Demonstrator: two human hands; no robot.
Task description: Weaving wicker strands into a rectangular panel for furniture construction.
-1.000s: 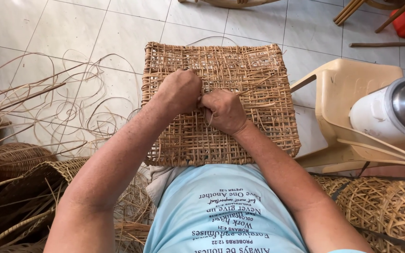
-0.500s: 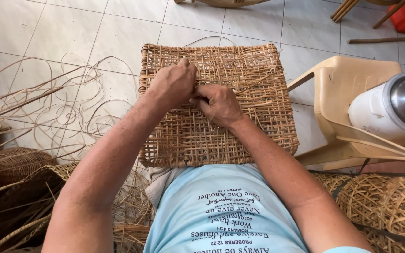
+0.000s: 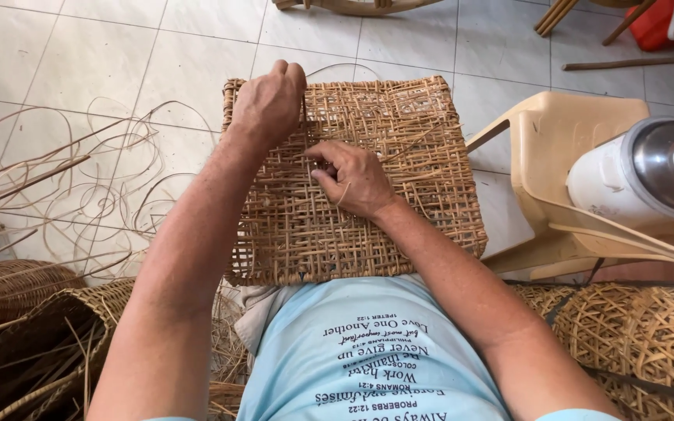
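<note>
A square woven rattan panel [image 3: 399,234] rests on my lap, tilted away from me over the tiled floor. My left hand [image 3: 271,101] is closed on a thin rattan strand [image 3: 305,117] near the panel's far left edge, the strand running down toward my other hand. My right hand [image 3: 352,179] presses on the middle of the panel, its fingers curled and pinching the weave where the strand enters. A loose strand end curves past the right wrist.
Loose rattan strips [image 3: 64,187] coil over the floor at left. Woven baskets sit at lower left [image 3: 33,327] and lower right [image 3: 633,335]. A beige plastic chair [image 3: 555,156] holds a white and metal appliance [image 3: 649,171] at right. Wooden pieces and a red object lie at the top.
My left hand has moved away from me, up toward the panel's far edge, drawing the strand out. My right hand has stayed at the middle of the panel.
</note>
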